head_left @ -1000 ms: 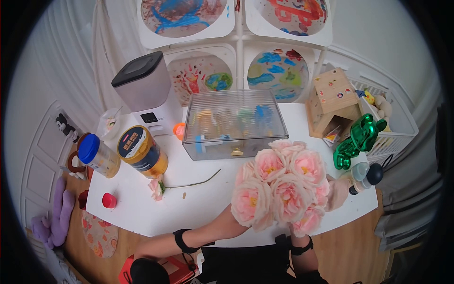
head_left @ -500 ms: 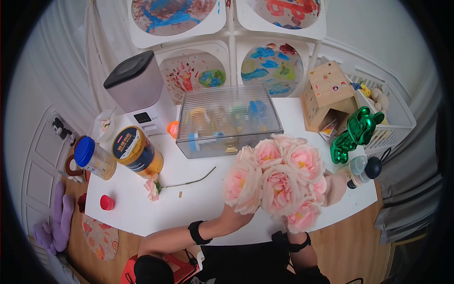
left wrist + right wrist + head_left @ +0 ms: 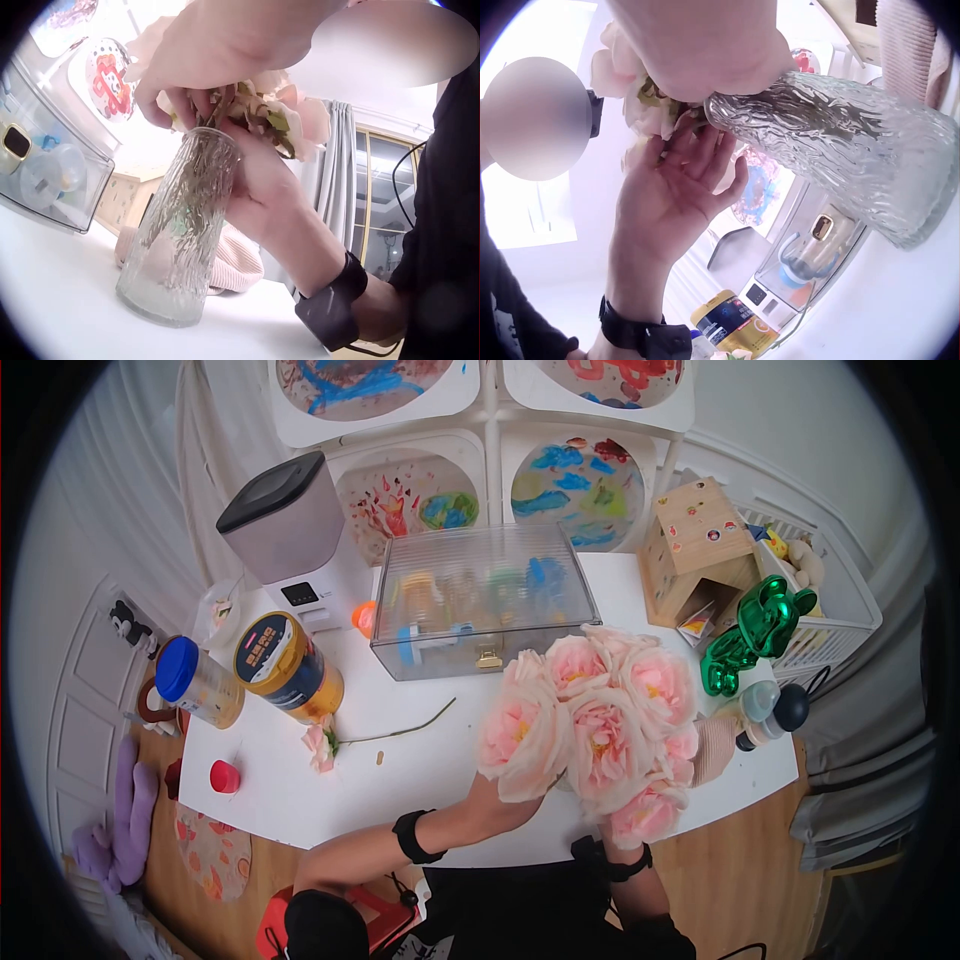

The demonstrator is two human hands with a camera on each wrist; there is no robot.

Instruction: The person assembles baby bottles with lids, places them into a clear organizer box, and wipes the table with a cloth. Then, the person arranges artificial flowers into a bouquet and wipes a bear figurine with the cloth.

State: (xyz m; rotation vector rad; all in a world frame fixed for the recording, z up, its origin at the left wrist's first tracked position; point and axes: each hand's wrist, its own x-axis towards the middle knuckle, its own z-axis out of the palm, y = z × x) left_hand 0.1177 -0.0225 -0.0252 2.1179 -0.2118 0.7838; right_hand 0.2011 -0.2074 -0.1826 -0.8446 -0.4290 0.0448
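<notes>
A bunch of pale pink roses (image 3: pixel 605 745) stands in a clear ribbed glass vase (image 3: pixel 176 240), which is upright on the white table. In the left wrist view, my left hand (image 3: pixel 232 41) reaches over the vase mouth, its fingers curled round the stems (image 3: pixel 216 111) just above the rim. My right hand (image 3: pixel 259 184) holds the vase at its neck from the other side, mostly behind the glass. The blossoms hide the vase and the fingers in the head view. A single rose (image 3: pixel 322 745) with a long stem lies on the table to the left.
A transparent lidded box (image 3: pixel 485 600) stands behind the roses. At left are a yellow tub (image 3: pixel 290 670), a blue-lidded jar (image 3: pixel 200 685), a red cup (image 3: pixel 225 776) and a dispenser (image 3: pixel 290 530). A wooden house (image 3: pixel 700 550), a green shiny figurine (image 3: pixel 750 640) and bottles (image 3: pixel 775 715) stand at right.
The head view has shifted slightly. Both hands stay at the vase and stems, and the rose heads have turned and shifted only a little. The single rose lies as before.
</notes>
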